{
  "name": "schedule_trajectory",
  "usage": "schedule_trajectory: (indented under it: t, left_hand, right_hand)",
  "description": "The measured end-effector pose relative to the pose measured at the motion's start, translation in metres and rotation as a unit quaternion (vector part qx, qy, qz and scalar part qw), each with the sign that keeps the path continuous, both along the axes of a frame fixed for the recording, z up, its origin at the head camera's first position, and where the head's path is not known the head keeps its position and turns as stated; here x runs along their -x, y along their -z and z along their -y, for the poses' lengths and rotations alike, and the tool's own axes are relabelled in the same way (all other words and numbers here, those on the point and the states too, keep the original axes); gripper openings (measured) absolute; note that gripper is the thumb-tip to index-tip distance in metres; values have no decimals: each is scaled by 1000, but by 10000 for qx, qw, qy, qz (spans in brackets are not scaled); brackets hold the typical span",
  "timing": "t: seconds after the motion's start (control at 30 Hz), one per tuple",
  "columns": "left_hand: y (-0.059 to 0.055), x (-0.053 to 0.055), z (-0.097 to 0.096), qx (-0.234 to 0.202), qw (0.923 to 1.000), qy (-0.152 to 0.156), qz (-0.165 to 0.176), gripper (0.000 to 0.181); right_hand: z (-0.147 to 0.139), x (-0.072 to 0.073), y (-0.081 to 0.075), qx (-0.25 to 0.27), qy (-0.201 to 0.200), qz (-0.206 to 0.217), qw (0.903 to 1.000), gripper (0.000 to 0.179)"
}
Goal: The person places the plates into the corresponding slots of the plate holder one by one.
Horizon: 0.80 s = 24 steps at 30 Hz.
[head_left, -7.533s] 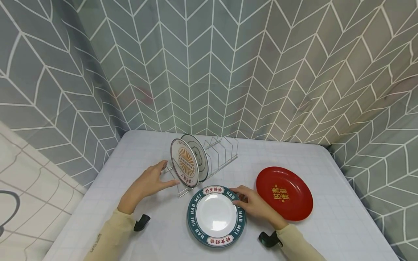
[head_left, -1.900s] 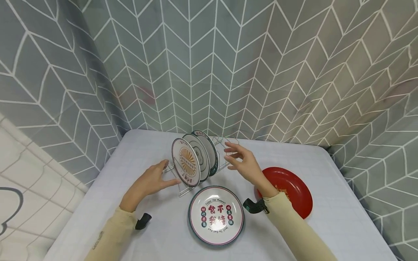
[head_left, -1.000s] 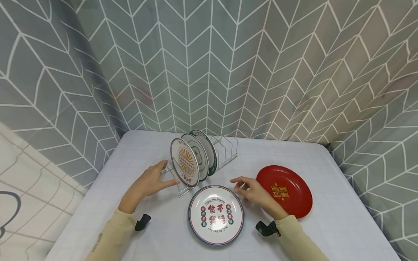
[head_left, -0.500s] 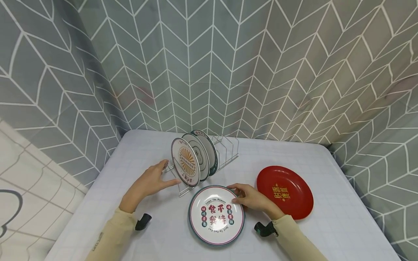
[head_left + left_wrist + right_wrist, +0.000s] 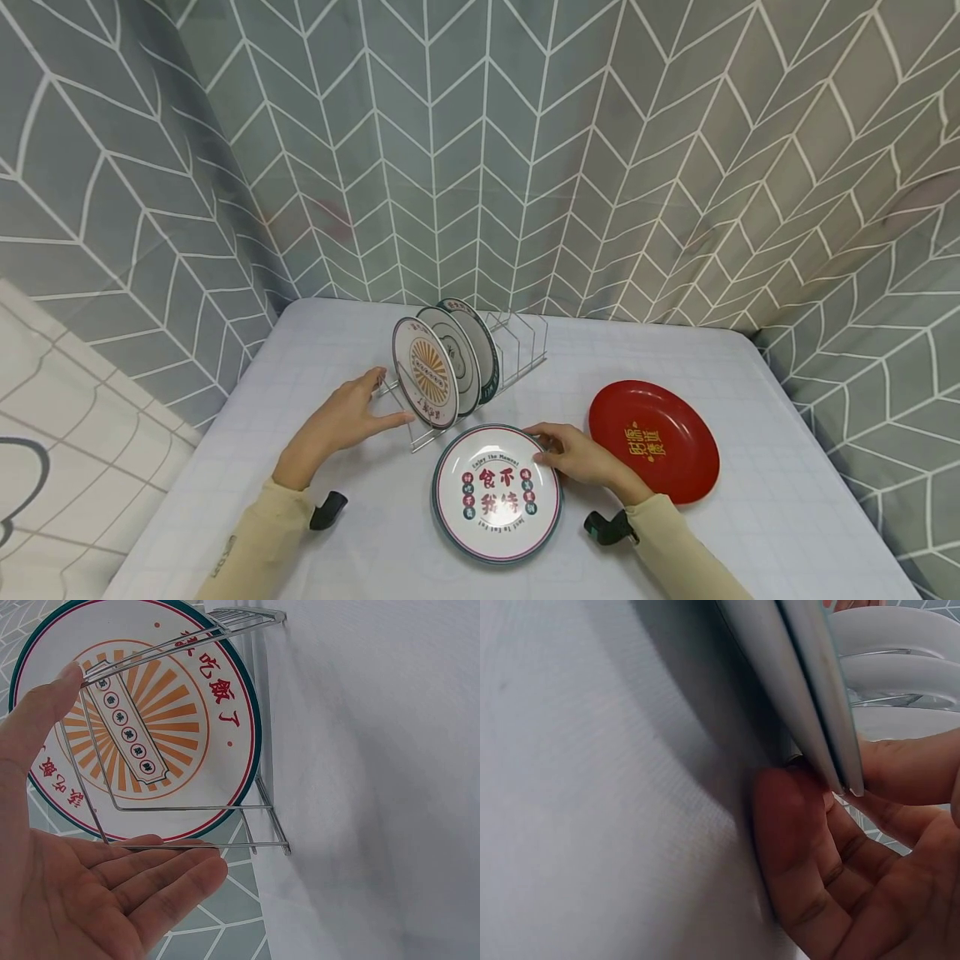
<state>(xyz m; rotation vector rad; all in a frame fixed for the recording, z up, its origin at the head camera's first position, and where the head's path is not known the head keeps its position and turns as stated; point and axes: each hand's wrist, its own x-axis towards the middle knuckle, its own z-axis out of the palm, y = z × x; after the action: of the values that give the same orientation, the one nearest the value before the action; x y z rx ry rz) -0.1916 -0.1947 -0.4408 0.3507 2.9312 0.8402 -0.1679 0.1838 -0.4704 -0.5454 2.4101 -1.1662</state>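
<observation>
Left hand (image 5: 341, 427) spreads, thumb and fingers touching the end of a silver wire rack (image 5: 517, 379); right hand (image 5: 573, 454) pinches the rims of two stacked round plates (image 5: 497, 492), upper one white with red characters, on the white table (image 5: 382, 533), between rack and red plate (image 5: 678, 429).

A small booth-like workspace is formed by grey fabric curtains (image 5: 480, 150) printed with white chevron lines, hung behind and beside a white table with rounded corners (image 5: 637, 350). A kitchen touch is lent by a silver wire plate rack (image 5: 525, 373); whether home or lab cannot be told.
</observation>
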Motion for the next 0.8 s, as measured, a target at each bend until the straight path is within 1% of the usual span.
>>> schedule_trajectory:
  t: [0.37, 0.43, 0.5, 0.63, 0.73, 0.8]
  left_hand:
    - [0, 0, 0, -32, 10000, 17, -8, 111]
    - [0, 0, 1, -59, 10000, 50, -40, 111]
    - [0, 0, 1, -90, 9999, 100, -80, 110]
    - [0, 0, 1, -156, 9996, 173, -139, 108]
    - [1, 0, 2, -169, 9996, 165, -136, 108]
    - [1, 0, 2, -177, 9996, 157, -125, 109]
  right_hand:
    - [0, 0, -1, -102, 36, -44, 9999, 41]
    - [-1, 1, -2, -90, 118, -48, 9999, 40]
    - [-3, 3, -3, -78, 285, -97, 9995, 37]
    - [-7, 5, -9, 162, 694, -58, 9974, 36]
    - [-11, 5, -15, 411, 775, 129, 9961, 38]
    - [-14, 6, -19, 530, 721, 303, 9955, 40]
